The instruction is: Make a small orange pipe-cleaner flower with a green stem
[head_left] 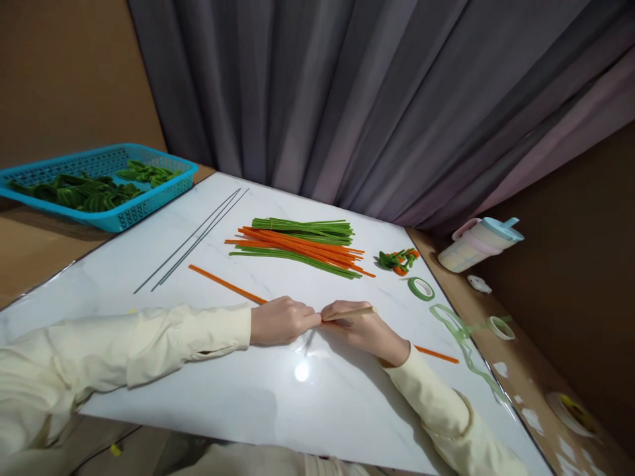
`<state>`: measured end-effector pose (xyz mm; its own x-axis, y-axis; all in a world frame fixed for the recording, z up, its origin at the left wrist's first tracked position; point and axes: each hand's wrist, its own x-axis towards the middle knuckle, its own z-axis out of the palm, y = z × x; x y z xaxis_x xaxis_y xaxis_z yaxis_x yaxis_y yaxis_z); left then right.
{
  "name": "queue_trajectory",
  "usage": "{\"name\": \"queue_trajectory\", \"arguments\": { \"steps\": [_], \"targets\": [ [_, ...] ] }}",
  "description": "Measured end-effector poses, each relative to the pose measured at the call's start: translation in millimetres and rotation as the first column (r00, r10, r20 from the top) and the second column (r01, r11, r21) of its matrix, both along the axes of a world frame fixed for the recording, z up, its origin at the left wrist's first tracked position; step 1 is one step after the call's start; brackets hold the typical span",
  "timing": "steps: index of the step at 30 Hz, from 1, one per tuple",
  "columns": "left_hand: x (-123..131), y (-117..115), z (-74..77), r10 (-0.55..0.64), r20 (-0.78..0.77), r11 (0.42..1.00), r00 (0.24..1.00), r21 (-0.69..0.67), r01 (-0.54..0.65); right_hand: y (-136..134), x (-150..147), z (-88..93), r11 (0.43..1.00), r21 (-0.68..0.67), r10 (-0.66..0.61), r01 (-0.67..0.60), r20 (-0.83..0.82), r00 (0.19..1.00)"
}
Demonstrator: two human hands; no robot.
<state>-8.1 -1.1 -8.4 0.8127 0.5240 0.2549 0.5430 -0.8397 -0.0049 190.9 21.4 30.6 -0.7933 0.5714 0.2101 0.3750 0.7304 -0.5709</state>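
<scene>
A stick (350, 313) is slanting over the near part of the table (208, 410), its lower end meeting both hands' fingertips. An orange stem (225, 283) is running behind the left hand (285, 321), and 1 orange length (436, 354) is showing past the right wrist; any join is staying hidden. The left forearm is lying almost level, its fingers curling closed, seemingly pinching the stem. The right hand (362, 332) is angling inward, fingers bending and closing on the stick. Farther off, green and orange stems (302, 246) are lying bunched.
</scene>
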Motion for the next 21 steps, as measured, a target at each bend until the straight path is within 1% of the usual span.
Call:
{"name": "queue_trajectory", "arguments": {
  "steps": [6, 11, 13, 18, 21],
  "targets": [
    [0.2, 0.1, -0.2, -0.007, 0.031, 1.000, 0.999, -0.009, 0.007, 1.0, 1.3, -1.5, 1.000, -0.001, -0.011, 0.011, -0.005, 1.000],
    [0.3, 0.5, 1.0, 0.012, 0.001, 1.000, 1.000, 0.001, -0.012, 1.1, 0.5, -3.9, 0.998, 0.061, 0.013, -0.009, -0.064, 0.998],
    [0.3, 0.6, 1.3, 0.013, 0.006, 1.000, 1.000, -0.001, -0.013, 1.7, 0.2, -4.6, 0.998, 0.066, 0.015, -0.011, -0.068, 0.998],
    [-0.3, 0.2, 0.5, 0.007, 0.022, 1.000, 1.000, -0.006, -0.007, 2.9, 0.2, -4.2, 1.000, 0.013, 0.020, -0.019, -0.053, 0.998],
    [-1.0, 0.1, -0.3, 0.009, 0.030, 1.000, 1.000, 0.015, -0.010, 2.8, 1.1, -3.3, 0.999, -0.028, 0.019, -0.021, -0.055, 0.998]
  ]
}}
